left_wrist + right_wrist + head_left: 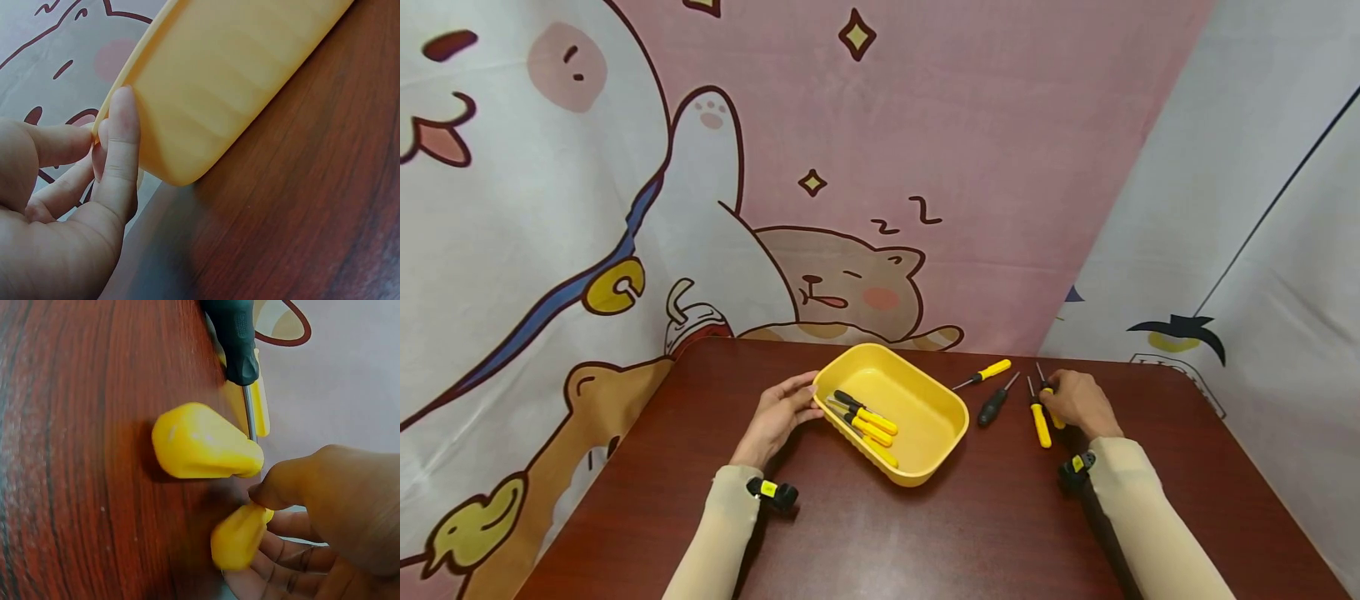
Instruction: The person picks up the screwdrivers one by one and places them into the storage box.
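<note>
My left hand (777,417) pinches the rim of a yellow plastic basin (925,408) at its left corner; in the left wrist view, thumb and fingers sit on either side of the rim. Several small screwdrivers (871,433) with yellow or black handles lie along the basin's left side. Over at the right, my right hand (1081,402) pinches a yellow-handled screwdriver (237,540) between thumb and fingers, its shaft pointing toward the back. Just left of it lies another yellow-handled screwdriver (1041,425), apart from the hand.
Between basin and right hand lie a dark-handled screwdriver (993,408) and, farther back, a yellow-and-black one (992,371). All rest on a dark red-brown wooden table (985,533). A cartoon-printed cloth (1000,167) hangs behind the table's back edge.
</note>
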A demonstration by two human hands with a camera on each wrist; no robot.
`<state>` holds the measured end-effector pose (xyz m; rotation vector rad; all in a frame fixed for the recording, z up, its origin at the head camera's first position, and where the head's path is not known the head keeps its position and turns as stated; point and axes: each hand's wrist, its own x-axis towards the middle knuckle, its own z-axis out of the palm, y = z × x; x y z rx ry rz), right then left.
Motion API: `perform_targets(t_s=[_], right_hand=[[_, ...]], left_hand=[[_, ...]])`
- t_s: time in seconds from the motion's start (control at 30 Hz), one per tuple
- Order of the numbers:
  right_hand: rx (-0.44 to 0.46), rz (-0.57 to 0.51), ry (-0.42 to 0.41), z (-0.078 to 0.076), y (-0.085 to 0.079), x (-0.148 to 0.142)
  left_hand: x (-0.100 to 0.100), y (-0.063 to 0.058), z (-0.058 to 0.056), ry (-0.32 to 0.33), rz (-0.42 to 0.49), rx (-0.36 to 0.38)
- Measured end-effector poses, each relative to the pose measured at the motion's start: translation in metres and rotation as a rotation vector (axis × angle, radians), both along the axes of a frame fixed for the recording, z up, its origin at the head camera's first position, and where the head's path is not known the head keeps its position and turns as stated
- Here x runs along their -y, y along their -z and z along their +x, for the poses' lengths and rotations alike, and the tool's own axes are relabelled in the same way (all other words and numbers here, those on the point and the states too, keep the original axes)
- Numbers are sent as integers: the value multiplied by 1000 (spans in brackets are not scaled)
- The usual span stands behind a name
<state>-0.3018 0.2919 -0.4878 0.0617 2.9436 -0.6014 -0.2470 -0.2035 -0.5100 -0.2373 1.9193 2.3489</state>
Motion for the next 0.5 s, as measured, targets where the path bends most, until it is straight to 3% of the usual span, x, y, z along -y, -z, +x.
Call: perform_targets(t_s=[0.5], right_hand=[[17, 5, -20, 1, -2, -1]], left_hand=[[-1, 1, 0, -2, -3, -6]])
